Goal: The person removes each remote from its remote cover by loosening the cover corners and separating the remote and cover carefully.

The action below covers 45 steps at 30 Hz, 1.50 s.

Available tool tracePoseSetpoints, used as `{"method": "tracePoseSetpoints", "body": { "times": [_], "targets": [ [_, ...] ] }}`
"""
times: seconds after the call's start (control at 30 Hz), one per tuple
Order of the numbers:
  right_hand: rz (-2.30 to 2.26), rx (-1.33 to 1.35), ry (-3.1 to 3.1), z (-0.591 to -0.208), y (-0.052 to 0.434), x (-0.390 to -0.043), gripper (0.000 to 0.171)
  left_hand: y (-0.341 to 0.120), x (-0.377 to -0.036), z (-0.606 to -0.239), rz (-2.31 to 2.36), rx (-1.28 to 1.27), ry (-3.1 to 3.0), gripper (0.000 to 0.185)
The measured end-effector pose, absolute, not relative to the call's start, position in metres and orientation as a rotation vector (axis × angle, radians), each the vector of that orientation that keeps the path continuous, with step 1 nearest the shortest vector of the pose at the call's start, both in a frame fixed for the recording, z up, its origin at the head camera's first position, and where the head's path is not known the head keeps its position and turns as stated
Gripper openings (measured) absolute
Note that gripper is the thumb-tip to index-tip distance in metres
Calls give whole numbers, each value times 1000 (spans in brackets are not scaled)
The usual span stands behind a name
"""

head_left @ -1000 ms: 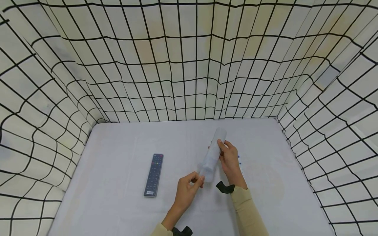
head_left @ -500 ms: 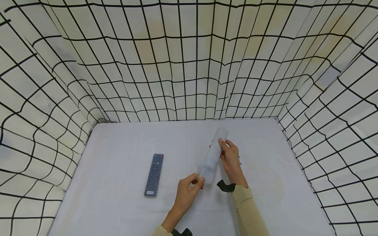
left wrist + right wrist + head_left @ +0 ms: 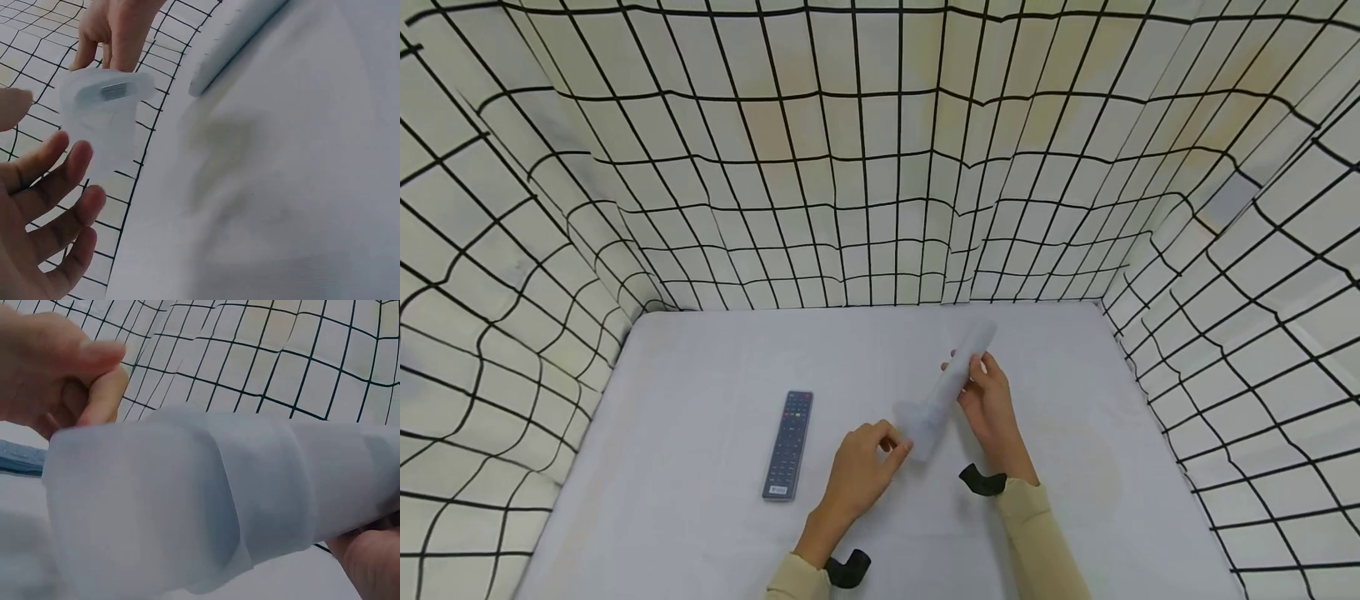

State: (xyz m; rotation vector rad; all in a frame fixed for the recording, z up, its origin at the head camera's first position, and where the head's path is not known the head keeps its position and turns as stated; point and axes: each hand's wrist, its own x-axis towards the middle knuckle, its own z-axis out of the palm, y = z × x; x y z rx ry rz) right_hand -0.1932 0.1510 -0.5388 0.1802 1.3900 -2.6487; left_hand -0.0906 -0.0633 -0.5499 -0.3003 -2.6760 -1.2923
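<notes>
My right hand (image 3: 992, 408) grips a translucent whitish plastic sleeve (image 3: 936, 412), shaped like a tube and slanting over the table. In the right wrist view, the edge of an overlapping layer crosses the sleeve (image 3: 231, 500). My left hand (image 3: 861, 471) is at its near end, fingertips right at the rim. The left wrist view shows those fingers (image 3: 53, 206) loosely bent and spread, with the thumb apart from them. That view also looks onto the sleeve's end (image 3: 106, 140), which has a slot-like opening. A dark remote control (image 3: 787, 446) lies left of my hands.
A white cloth covers the table (image 3: 700, 400). White panels with a black grid (image 3: 880, 183) enclose it at the back and both sides. Black bands (image 3: 848, 569) are worn on both wrists, below light sleeves.
My right hand and the far end of the plastic sleeve have shifted right. My left hand has moved slightly left and up, its fingertips drawn away from the near corner. The remote control stays put.
</notes>
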Motion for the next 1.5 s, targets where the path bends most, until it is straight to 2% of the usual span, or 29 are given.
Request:
{"method": "tracePoseSetpoints", "body": {
  "times": [0.17,0.37,0.53,0.63,0.87,1.0,1.17,1.37,1.5],
  "targets": [
    [-2732,-111,1142,-537,157,-188,39,-69,-100,-546,-1400,-178,-2568,16],
    [-2731,-450,794,-537,160,-186,42,-67,-111,-544,-1970,-139,-2504,32],
    [-2700,-585,538,-545,158,-186,46,-61,-113,-548,-2355,-104,-2520,50],
    [-2667,-616,475,-549,157,-186,45,-59,-111,-553,-2499,-78,-2548,54],
    [-2648,-621,478,-553,157,-184,42,-59,-104,-563,-2986,-43,-2355,51],
    [-2618,-607,517,-550,157,-184,44,-57,-101,-569,-3096,33,-2265,49],
    [-2624,-508,728,-542,157,-181,50,-54,-96,-573,-2968,154,-2244,48],
    [-2590,-198,1141,-535,154,-180,62,-52,-91,-572,-2687,261,-2291,48],
    [-2605,-22,1265,-536,152,-183,59,-51,-90,-570,-2554,285,-2319,47]
  ]
}}
